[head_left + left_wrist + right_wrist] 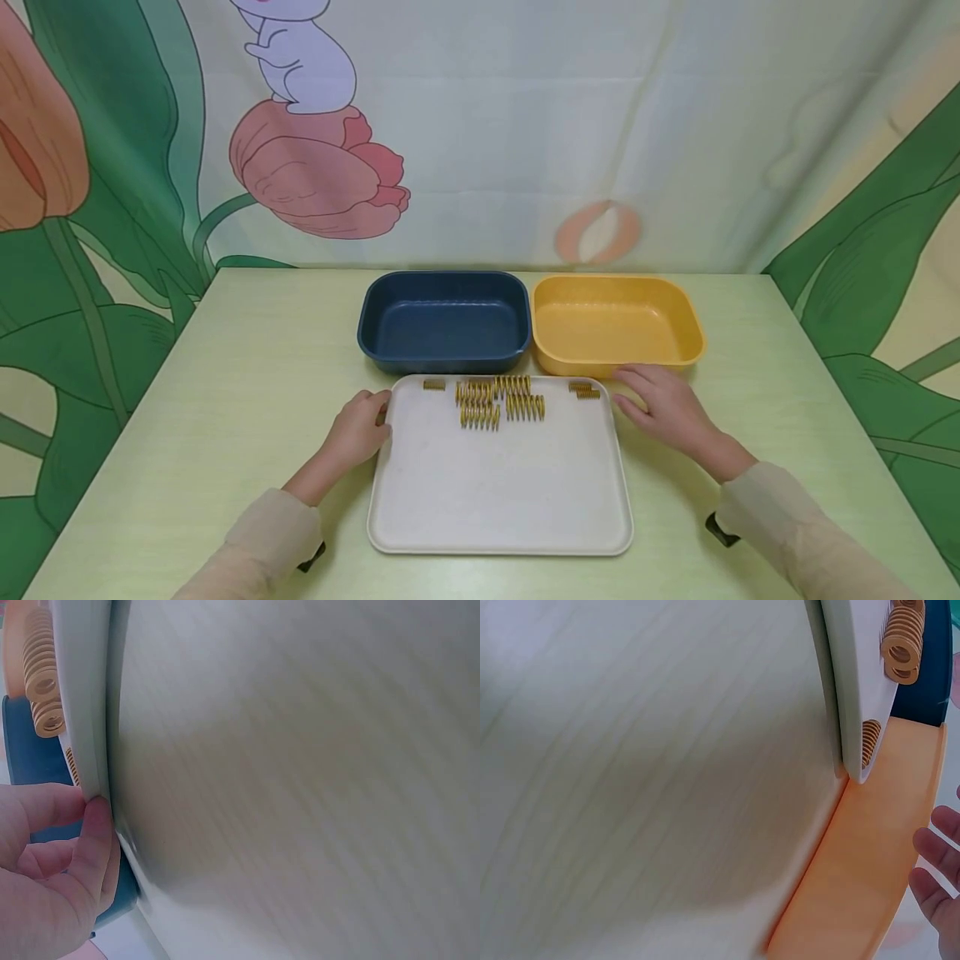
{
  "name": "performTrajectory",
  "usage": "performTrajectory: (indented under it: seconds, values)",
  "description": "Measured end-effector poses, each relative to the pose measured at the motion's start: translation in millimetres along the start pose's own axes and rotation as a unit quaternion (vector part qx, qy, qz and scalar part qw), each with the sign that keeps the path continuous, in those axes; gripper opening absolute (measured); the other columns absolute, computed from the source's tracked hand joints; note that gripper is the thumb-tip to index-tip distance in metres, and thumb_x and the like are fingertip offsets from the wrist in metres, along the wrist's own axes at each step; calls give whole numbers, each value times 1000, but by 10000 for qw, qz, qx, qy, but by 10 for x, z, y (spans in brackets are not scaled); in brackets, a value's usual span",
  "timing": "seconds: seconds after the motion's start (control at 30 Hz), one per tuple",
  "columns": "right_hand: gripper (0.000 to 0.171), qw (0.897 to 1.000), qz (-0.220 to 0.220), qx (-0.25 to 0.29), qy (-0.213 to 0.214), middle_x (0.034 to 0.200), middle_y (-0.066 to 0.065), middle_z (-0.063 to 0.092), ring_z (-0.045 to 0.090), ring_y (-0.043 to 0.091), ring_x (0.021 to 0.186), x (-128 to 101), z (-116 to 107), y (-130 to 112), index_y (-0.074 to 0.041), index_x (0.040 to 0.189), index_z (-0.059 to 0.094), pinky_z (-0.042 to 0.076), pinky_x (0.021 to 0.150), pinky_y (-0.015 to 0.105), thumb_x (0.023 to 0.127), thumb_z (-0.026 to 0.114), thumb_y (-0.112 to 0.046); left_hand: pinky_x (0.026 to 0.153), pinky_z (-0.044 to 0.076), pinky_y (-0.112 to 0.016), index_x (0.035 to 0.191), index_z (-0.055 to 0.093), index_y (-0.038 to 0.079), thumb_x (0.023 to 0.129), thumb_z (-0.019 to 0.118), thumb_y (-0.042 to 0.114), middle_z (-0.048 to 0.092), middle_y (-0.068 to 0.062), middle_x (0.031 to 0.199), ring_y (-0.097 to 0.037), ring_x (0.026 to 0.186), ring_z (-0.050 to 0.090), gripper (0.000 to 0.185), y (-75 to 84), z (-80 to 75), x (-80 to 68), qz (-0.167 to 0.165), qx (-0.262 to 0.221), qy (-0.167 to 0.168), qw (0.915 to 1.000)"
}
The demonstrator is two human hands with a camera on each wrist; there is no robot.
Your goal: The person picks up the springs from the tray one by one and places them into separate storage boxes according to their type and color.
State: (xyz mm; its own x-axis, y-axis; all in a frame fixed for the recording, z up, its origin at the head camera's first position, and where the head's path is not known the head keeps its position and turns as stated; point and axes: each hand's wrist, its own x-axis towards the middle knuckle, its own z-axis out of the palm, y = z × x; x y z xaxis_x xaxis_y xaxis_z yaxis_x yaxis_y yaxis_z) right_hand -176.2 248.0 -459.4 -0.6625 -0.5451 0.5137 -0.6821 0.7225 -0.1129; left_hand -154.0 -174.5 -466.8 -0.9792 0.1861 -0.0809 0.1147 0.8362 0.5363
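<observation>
A white tray (501, 492) lies on the table with brass-coloured springs along its far side. Several large springs (480, 416) are grouped at the middle, a small spring (434, 385) sits left of them, and small springs (585, 391) lie at the far right corner. My left hand (357, 429) pinches the tray's left rim near the far corner; in the left wrist view its fingertips (97, 814) meet the edge. Beside the far right corner, my right hand (667, 412) has its fingers spread and holds nothing. In the right wrist view those fingers (937, 847) are apart from the tray.
Behind the tray a dark blue bin (450, 365) and a yellow bin (611, 367) stand side by side, with no contents visible. The pale green table (247, 375) extends left and right of the tray. A printed curtain (480, 167) hangs behind the table.
</observation>
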Motion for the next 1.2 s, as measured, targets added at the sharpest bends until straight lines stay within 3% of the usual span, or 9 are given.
performTrajectory:
  seconds: [0.2, 0.53, 0.8, 1.07, 1.2]
  values:
    - [31, 10000, -11, -63, 43, 102, 14, 70, 68, 31, 92, 36, 29, -3, 0, 102, 70, 55, 79, 45, 74, 78, -9, 63, 30, -29, 84, 52, 0, 79, 58, -8, 41, -7, 75, -22, 74, 41, 11, -4, -12, 23, 60, 51, 62, 9999]
    - [26, 9997, 75, -99, -191, 97, 12, 70, 67, 29, 89, 87, 68, -6, 0, 100, 71, 55, 79, 43, 76, 78, -7, 63, 30, -29, 90, 54, -2, 80, 58, -7, 42, -7, 76, -22, 74, 41, 12, 27, -61, 26, 67, -11, 66, 10000]
    - [23, 9969, 350, -11, -707, 101, 12, 71, 67, 29, 93, 79, 114, -27, -1, 103, 71, 55, 83, 43, 81, 75, -9, 58, 30, -27, 83, 51, 3, 77, 57, -6, 39, -6, 72, -20, 69, 39, 13, -95, 35, 27, 450, -135, 456, 9979]
    - [23, 9952, 377, -47, -901, 99, 10, 71, 67, 26, 90, 48, 183, -66, -2, 102, 71, 55, 80, 41, 81, 75, -8, 61, 31, -28, 94, 56, -3, 79, 59, -7, 42, -7, 75, -21, 72, 41, 16, -36, 17, -5, 120, -103, 141, 9998]
    - [23, 9941, 439, -49, -987, 99, 10, 71, 68, 26, 90, 47, 210, -68, -2, 103, 71, 56, 79, 41, 81, 75, -8, 61, 30, -28, 88, 54, -2, 79, 59, -8, 40, -6, 74, -20, 72, 40, 12, -38, 29, 10, 119, -12, 121, 9999]
